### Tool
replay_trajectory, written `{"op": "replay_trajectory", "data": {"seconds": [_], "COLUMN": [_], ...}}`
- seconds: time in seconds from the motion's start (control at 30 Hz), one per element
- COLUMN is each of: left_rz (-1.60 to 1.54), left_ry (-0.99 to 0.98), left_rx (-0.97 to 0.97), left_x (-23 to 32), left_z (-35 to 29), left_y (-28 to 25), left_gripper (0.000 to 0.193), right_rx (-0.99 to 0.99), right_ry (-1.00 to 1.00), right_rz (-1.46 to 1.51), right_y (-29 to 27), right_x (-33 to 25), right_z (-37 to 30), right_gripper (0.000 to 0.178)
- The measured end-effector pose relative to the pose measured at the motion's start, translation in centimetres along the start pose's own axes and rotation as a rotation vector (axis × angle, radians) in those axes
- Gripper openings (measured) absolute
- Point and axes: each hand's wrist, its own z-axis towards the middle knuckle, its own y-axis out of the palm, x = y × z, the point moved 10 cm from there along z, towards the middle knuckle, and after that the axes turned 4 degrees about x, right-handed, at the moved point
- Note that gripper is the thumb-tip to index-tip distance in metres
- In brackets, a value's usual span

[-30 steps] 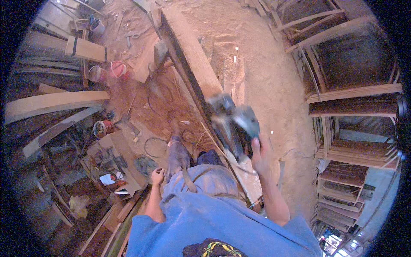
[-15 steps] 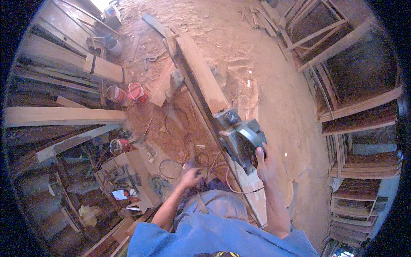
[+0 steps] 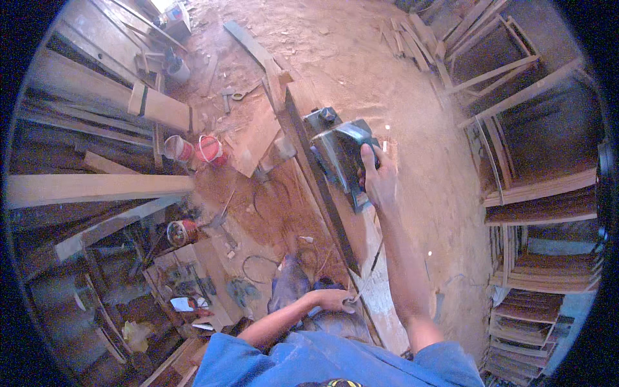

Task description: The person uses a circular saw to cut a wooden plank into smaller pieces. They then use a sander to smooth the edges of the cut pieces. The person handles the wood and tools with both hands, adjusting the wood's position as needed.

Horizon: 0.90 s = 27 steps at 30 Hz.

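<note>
With the right hand [image 3: 379, 182] closed on the electric planer [image 3: 340, 155] far along the long plank [image 3: 361, 258], press evenly while the left hand [image 3: 333, 300] steadies the plank's near end, fingers resting on it.

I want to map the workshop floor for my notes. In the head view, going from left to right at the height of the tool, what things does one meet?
Pale horizontal wooden beam → two small red buckets → long wooden plank → grey-blue electric hand planer → right hand gripping it → stacked wooden frames.
</note>
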Motion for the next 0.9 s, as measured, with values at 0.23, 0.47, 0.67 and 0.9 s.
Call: {"op": "replay_trajectory", "data": {"seconds": [0.23,0.47,0.67,0.9], "left_rz": [-0.143,-0.253,-0.162,-0.166], "left_ry": [-0.135,-0.260,-0.505,-0.566], "left_rx": [0.054,0.284,0.765,0.891], "left_x": [-3.9,-8.1,-14.3,-15.7], "left_z": [-5.8,-10.0,-15.6,-18.4], "left_y": [-7.5,-14.0,-18.0,-18.6], "left_gripper": [0.051,0.060,0.043,0.039], "right_rx": [0.025,-0.031,0.104,-0.031], "right_ry": [-0.146,-0.126,-0.404,0.035], "right_rz": [-0.057,-0.029,-0.003,0.038], "right_y": [6.4,11.8,8.9,-2.1], "right_x": [-6.9,-12.0,-10.2,3.7], "right_z": [8.9,16.5,12.1,-7.1], "right_gripper": [0.065,0.071,0.054,0.043]}}
